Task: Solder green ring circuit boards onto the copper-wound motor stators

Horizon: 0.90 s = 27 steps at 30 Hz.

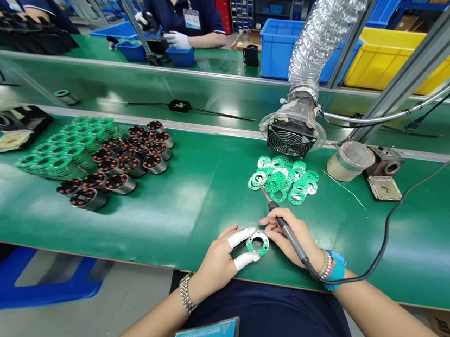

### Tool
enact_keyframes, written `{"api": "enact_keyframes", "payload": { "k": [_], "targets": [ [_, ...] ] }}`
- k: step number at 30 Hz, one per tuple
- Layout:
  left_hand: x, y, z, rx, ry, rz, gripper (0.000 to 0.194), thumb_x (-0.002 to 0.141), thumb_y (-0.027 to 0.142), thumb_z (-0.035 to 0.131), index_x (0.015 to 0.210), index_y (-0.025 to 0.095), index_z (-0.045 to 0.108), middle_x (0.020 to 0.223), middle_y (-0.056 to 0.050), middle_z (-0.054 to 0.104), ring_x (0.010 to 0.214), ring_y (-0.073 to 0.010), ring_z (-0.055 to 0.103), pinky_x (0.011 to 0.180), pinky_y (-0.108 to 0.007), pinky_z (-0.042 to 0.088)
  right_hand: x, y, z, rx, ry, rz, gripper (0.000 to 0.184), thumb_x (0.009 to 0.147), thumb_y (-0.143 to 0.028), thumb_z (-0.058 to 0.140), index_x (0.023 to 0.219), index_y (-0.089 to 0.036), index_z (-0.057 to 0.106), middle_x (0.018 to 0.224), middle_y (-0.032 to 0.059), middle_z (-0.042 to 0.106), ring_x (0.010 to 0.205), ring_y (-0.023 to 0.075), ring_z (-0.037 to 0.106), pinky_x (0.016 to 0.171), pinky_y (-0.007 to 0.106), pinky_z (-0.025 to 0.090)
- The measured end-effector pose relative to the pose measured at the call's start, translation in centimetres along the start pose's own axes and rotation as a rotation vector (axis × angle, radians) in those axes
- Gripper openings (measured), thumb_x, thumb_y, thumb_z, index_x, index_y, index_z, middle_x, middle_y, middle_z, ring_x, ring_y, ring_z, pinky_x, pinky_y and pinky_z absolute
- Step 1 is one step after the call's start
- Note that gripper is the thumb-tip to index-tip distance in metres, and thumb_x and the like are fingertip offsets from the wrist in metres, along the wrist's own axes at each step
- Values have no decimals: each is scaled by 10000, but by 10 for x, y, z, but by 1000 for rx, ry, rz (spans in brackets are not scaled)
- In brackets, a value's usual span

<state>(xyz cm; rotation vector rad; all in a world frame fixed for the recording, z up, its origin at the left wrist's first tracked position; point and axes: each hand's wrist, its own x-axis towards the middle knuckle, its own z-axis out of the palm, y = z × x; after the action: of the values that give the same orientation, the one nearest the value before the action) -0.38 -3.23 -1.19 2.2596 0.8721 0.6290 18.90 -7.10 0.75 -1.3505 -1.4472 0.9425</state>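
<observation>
My left hand (217, 260) wears white finger cots on the thumb and index finger. These two fingers pinch a ring-shaped circuit board (263, 250) near the table's front edge. Whether a motor stator sits beneath the board cannot be made out. A soldering iron (292, 238) lies in my right hand (307, 237), held like a pen. Its tip points up and left, away from the held board, close to a loose pile of green ring boards (276, 181). Fingertips of the right hand are beside the held board's upper edge.
Motor stators with copper windings (120, 182) stand left of centre, by stacked ring-board panels (66, 143). A fan with a foil duct (290, 138) hangs behind the pile. At right are a round tub (349, 161) and soldering-iron stand (386, 174). Co-workers sit across the bench.
</observation>
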Motion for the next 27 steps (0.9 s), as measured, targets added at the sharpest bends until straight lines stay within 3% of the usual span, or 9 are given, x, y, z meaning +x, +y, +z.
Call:
{"api": "enact_keyframes", "payload": {
  "k": [4,8,14,22,27],
  "targets": [
    [-2,-2,2,41,11,-30,441,761,386,617,1145,175,572,1065,-90,669,1112,-279,544,945,-468,449,-12,0,-3,-110,77,-58,170,835,-156,502,990,-222,486,898,36,673,833,144,653,736,258,517],
    [-4,-3,3,66,12,-27,448,764,389,613,1153,171,569,1055,-82,675,1127,-290,533,933,-463,462,-27,2,-2,-223,75,-92,217,846,-119,482,1032,-232,487,909,28,673,809,141,653,715,246,517],
    [-6,-4,4,86,29,-22,469,766,416,603,1161,165,571,1064,-100,670,1112,-303,544,860,-425,519,-43,19,3,-376,12,-342,393,828,-33,434,1176,-214,461,1095,91,611,947,190,600,806,343,514],
    [-3,-1,1,59,67,28,478,778,442,575,1150,141,581,1044,-140,671,1020,-271,611,824,-385,538,-39,21,-1,-379,-73,-387,418,840,-28,421,1220,-201,420,1132,102,590,1046,203,555,860,371,499],
    [-2,1,0,64,77,34,471,778,438,575,1153,153,576,1029,-122,680,1004,-260,621,813,-364,543,-28,8,-3,-331,-63,-298,347,852,-68,421,1169,-206,450,1057,86,612,968,176,597,812,318,521]
  ]
}}
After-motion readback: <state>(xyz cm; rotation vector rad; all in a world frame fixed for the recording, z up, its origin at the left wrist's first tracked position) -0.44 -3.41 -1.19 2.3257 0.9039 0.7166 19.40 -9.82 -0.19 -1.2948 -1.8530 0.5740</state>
